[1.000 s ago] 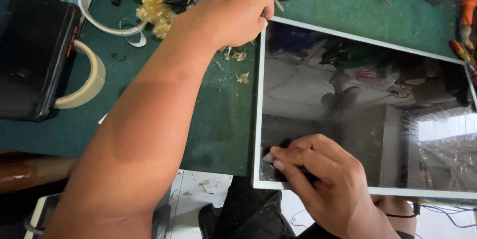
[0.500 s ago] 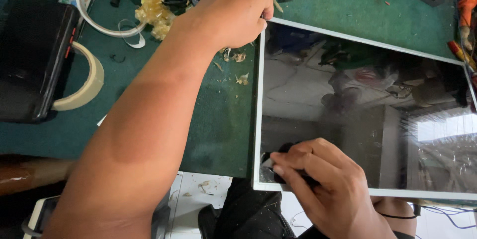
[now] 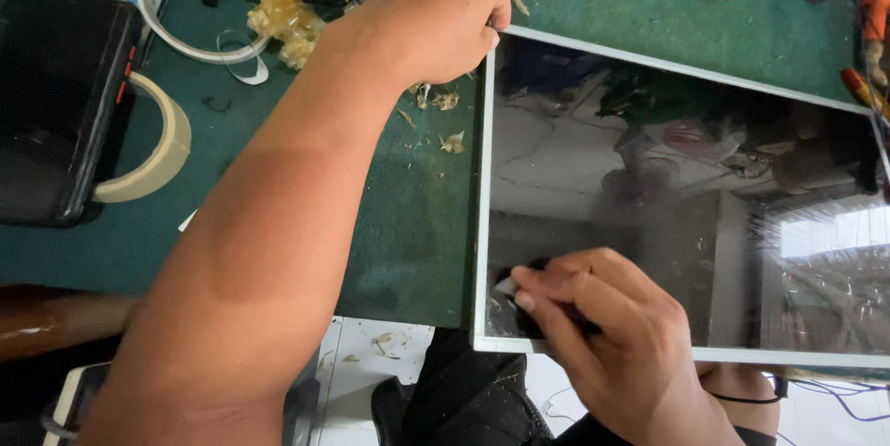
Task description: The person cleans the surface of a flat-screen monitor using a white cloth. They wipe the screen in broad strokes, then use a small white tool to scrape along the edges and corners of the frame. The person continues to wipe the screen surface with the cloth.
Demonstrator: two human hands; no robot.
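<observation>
The green mat [image 3: 408, 223] carries the panel [image 3: 686, 196], whose near edge overhangs the bench. I pin its far-left corner with my left hand [image 3: 431, 24], fingers curled over the frame. My right hand [image 3: 603, 335] pinches a small dark pad [image 3: 528, 321] (partly hidden) at the near-left corner. I judge light, flat strokes best, steady at the corner, away from the tape roll [image 3: 153, 145].

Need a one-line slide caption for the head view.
Left hand steadies display panel corner; right hand presses a small dark tool near its lower-left edge.
</observation>
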